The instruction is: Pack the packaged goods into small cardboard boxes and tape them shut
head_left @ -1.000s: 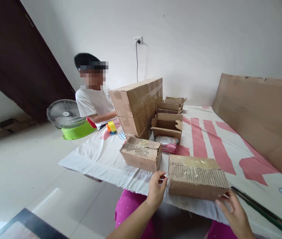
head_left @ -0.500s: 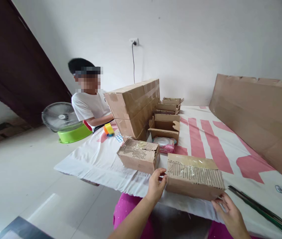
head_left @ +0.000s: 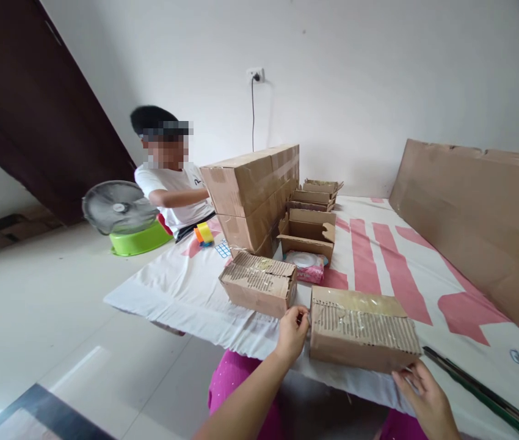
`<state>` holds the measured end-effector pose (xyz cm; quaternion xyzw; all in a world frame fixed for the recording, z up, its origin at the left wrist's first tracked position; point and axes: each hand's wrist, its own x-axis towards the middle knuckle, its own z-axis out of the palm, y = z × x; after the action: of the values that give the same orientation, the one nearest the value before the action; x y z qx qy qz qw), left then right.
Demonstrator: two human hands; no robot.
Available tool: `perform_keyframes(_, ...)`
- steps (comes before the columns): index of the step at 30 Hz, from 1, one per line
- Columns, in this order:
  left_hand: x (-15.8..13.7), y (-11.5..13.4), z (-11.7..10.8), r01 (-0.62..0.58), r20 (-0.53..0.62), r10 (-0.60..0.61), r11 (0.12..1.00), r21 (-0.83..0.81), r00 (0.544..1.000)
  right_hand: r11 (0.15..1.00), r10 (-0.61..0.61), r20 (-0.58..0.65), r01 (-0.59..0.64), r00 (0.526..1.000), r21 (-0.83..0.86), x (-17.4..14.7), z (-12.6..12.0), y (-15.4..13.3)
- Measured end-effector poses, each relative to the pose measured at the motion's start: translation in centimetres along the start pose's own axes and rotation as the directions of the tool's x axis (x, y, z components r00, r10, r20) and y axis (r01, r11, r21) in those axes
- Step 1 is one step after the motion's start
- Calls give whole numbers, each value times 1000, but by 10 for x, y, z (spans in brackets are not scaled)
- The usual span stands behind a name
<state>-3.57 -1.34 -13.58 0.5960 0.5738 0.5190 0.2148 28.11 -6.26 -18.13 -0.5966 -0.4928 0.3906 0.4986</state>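
A closed cardboard box (head_left: 355,354) lies at the table's front edge, its top showing bare corrugated ridges and clear tape. My left hand (head_left: 292,337) is at its left end, fingers curled in and fingertips against the side. At the lower right corner, my right hand (head_left: 427,391) grips the box between thumb and fingers; some fingertips are hidden. Just left of my left hand sits a smaller taped cardboard box (head_left: 257,287) with a similar ridged top. Behind the two boxes is a pink pack of wipes (head_left: 312,272).
Stacked taped boxes (head_left: 259,183) stand behind, beside open boxes (head_left: 317,241). A green-handled tool (head_left: 483,388) lies right. A large cardboard sheet (head_left: 470,214) leans at the right. Across the table sits a person (head_left: 172,189), near a tape dispenser (head_left: 203,234) and a fan (head_left: 122,211).
The view has shifted slightly. My left fingers have curled in more at the box's end, while my right hand stays at its corner. The other person's arm has risen toward the stacked boxes.
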Motion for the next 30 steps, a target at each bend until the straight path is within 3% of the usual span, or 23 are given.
perform_keyframes(6,-13,7,-12,-103,123,111,992,-72,986,999,29,-21,-29,999,-33,0,-1,-8)
perform_keyframes(18,-2,5,-3,-95,68,95,995,1,993,996,70,-38,-72,997,-51,-2,1,-14)
perform_keyframes(30,0,6,-10,-77,145,74,997,13,987,998,57,-23,-58,998,-12,-1,-3,-5)
